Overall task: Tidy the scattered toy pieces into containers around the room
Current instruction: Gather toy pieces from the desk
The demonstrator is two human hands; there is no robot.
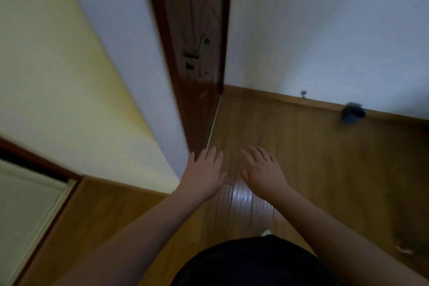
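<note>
No toy piece or container shows in the head view. My left hand (204, 169) and my right hand (262, 169) are stretched out side by side over the wooden floor (301, 158), palms down, fingers straight and slightly spread. Both hands hold nothing. The picture is blurred by motion.
A dark brown door (197, 53) stands edge-on just ahead, its latch plate visible. White walls (325, 30) run on both sides with a wooden skirting. A dark door stopper (352, 114) sits at the skirting on the right. Another door frame (34, 169) lies at the left.
</note>
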